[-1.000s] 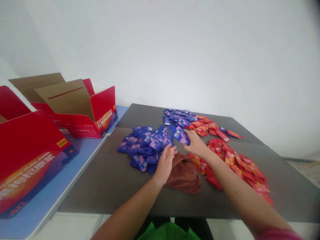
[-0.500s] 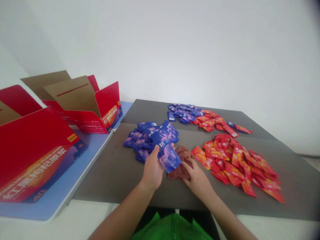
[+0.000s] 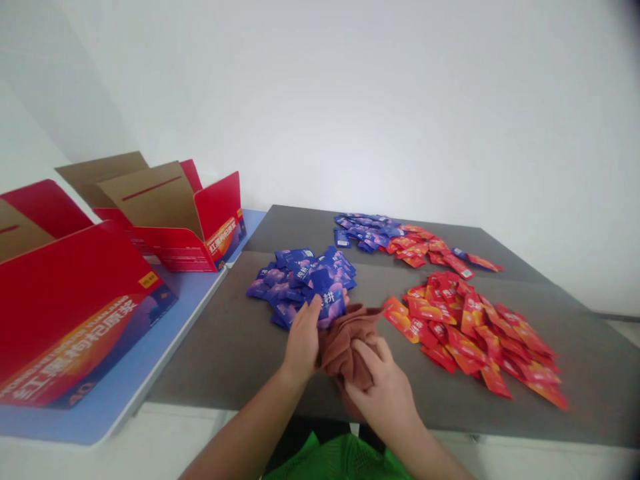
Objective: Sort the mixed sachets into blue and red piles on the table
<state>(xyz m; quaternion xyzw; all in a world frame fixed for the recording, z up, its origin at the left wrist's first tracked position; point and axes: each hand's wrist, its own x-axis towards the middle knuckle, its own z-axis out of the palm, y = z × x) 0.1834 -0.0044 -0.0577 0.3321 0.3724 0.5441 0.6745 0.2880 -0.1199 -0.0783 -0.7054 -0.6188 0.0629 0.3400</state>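
My left hand (image 3: 303, 339) is closed on a blue-purple pouch (image 3: 330, 301), tilted up above the front of a pile of similar blue pouches (image 3: 285, 283). A crumpled brown cloth (image 3: 347, 347) lies against the lower part of that pouch and covers some of it. Bunched in my right hand (image 3: 383, 381), the cloth is pressed towards my left palm. The fingers of my left hand behind the pouch are mostly hidden.
To the right lies a heap of red-orange pouches (image 3: 475, 327). Further back are more blue pouches (image 3: 367, 230) beside red ones (image 3: 417, 243) on the dark table (image 3: 215, 360). Open red cartons (image 3: 75, 300) stand on a blue table (image 3: 187, 293) at the left.
My right hand has lifted the brown cloth off the table and brought it left onto the pouch. The pouch's lower part, bare before, is now covered.
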